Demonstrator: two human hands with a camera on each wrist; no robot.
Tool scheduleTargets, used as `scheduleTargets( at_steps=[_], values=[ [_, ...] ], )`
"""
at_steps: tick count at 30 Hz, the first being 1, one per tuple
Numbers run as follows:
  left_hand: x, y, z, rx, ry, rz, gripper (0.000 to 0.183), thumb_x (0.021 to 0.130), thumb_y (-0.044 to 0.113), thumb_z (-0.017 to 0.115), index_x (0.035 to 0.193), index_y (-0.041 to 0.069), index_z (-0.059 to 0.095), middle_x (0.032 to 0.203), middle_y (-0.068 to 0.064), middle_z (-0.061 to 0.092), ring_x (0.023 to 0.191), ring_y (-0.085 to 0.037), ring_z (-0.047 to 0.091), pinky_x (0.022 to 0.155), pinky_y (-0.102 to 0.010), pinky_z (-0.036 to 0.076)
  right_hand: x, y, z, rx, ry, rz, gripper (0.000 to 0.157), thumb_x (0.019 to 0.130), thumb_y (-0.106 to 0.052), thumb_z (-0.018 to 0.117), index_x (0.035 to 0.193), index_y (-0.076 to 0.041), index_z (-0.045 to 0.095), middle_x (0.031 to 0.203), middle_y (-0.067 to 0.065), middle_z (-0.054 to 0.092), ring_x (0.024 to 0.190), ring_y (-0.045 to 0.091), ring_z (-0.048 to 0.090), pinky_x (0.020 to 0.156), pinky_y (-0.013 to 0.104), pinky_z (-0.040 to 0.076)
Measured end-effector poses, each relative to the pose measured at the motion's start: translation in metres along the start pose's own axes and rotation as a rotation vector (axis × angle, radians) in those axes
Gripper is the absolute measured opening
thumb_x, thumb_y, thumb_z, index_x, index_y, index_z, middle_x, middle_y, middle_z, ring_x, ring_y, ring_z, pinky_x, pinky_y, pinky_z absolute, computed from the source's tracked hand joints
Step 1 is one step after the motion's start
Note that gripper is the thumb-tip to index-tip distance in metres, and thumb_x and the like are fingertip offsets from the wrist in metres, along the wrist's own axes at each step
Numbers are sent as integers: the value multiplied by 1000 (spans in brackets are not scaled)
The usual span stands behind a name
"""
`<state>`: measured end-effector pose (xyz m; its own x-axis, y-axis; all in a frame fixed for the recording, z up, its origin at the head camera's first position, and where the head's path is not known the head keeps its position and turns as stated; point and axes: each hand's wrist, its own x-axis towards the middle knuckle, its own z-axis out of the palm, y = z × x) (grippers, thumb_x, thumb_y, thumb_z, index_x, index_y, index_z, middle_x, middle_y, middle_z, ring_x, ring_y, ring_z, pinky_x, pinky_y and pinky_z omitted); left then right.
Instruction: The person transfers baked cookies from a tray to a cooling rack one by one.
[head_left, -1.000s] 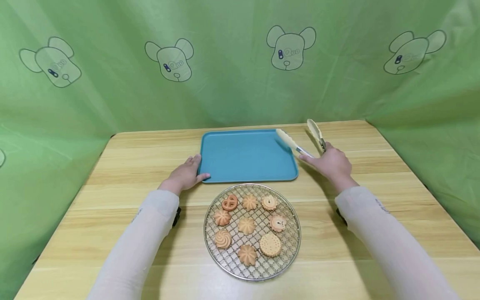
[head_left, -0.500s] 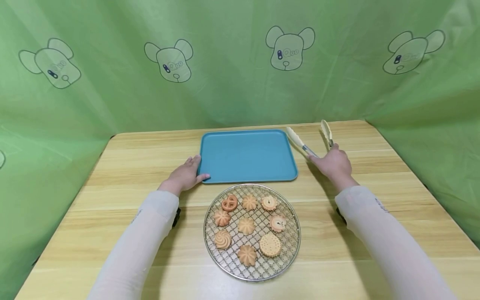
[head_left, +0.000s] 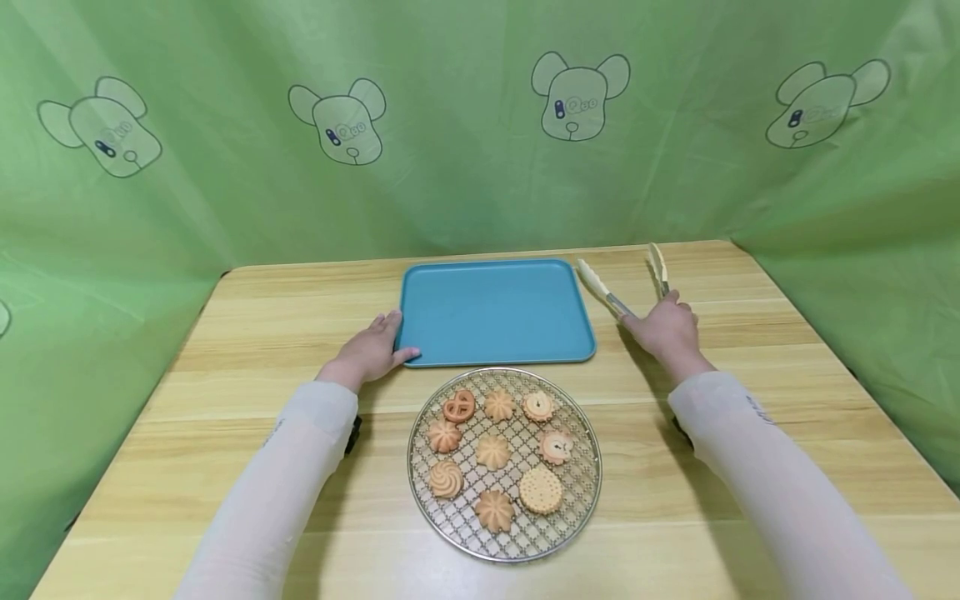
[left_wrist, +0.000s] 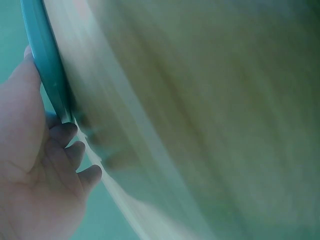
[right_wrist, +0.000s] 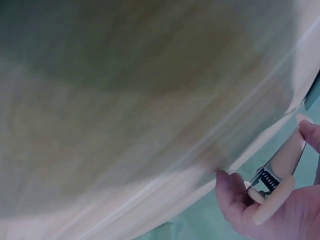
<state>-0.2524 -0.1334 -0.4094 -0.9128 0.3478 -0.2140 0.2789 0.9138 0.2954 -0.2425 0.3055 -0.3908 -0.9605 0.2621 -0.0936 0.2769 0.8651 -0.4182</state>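
Observation:
A rectangular blue tray [head_left: 497, 310] lies flat at the back middle of the table. My left hand [head_left: 367, 348] holds its near left corner, thumb on the rim and fingers along the left side; the left wrist view shows the tray edge [left_wrist: 47, 60] between thumb and fingers. My right hand [head_left: 666, 332] grips a pair of tongs [head_left: 617, 306] just right of the tray. The tongs' cream tips are spread wide and point away from me, with nothing between them. Their spring and a cream end show inside the palm in the right wrist view.
A round wire rack [head_left: 512, 543] lies in front of the tray. On it are several cookies, including a pretzel-shaped one [head_left: 459, 406] and a round dotted one [head_left: 541, 490]. A green curtain [head_left: 465, 192] with mouse faces encloses the table [head_left: 247, 333].
My right hand has shifted the tongs rightward and slightly down, so the left tip went from over the tray's right edge to beside it. My left hand and the tray stay still.

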Motion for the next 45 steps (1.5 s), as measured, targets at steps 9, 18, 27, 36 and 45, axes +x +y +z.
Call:
scheduleTargets(
  at_steps=[9,18,27,36,45],
  values=[
    [-1,2,-1,-9,-8,-7,86,96,53,44,151,1,4,157,-15,8,143,-32,6,115,-45,12,-2,-3,3,-23,-20,76,100,89,-54,55,137,23,13,120,45,36,110,59,35,87,66,39],
    [-2,3,-2,-11,-8,-6,86,96,53,44,152,1,4,157,-15,8,143,-32,6,115,-45,12,-5,-1,8,-31,-20,65,94,90,-57,51,129,24,26,114,42,38,108,57,35,85,67,36],
    [-1,3,-1,-17,-2,-4,86,96,53,44,152,1,4,157,-15,8,143,-33,6,115,-45,12,-7,-1,8,-29,-13,51,111,84,-73,43,131,26,23,118,44,35,109,58,33,87,68,35],
    [-1,0,0,-13,-9,-7,85,96,53,44,152,1,5,157,-16,8,143,-33,6,115,-45,11,-8,-1,2,40,3,43,128,73,-86,40,138,22,15,126,44,30,113,59,32,90,69,33],
    [0,0,-7,-15,-9,-3,86,96,52,45,151,0,6,157,-17,8,143,-33,6,116,-44,10,-5,-15,-22,23,-9,-30,129,75,-85,36,143,19,1,134,47,19,120,62,23,98,69,27]
  ],
)
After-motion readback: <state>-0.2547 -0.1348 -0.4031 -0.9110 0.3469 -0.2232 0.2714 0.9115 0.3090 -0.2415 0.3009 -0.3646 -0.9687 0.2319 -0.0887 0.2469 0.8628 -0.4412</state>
